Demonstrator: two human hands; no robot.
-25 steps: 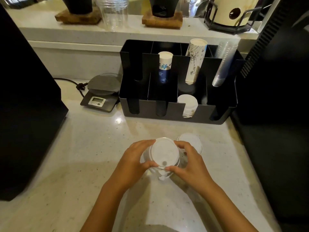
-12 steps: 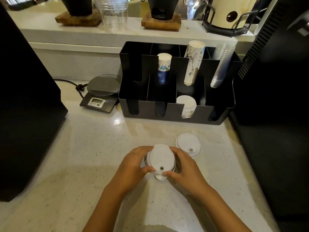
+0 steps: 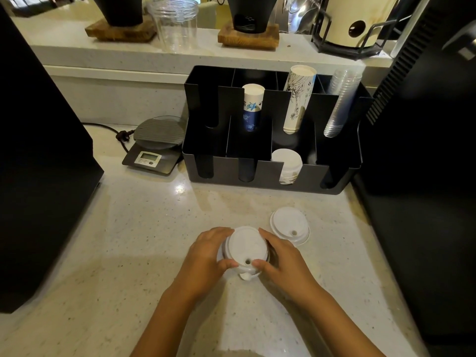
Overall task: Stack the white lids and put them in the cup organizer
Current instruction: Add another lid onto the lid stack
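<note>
Lower now than a moment ago, the short stack of round white plastic lids [image 3: 246,249] has come down onto the pale speckled stone bench [image 3: 128,240], with the left hand [image 3: 206,256] and right hand [image 3: 279,256] cupped round its sides, thumbs pressed on the top lid near its sip hole. One loose white lid [image 3: 289,229] lies just beside the stack, to its right, in front of the black metal cup organizer [image 3: 270,176]. To square the stack well, I would press evenly from both sides until the rims nest, then seat the loose lid on top. The organizer's third front compartment, already holding white lids [image 3: 287,161], looks the fitting place.
</note>
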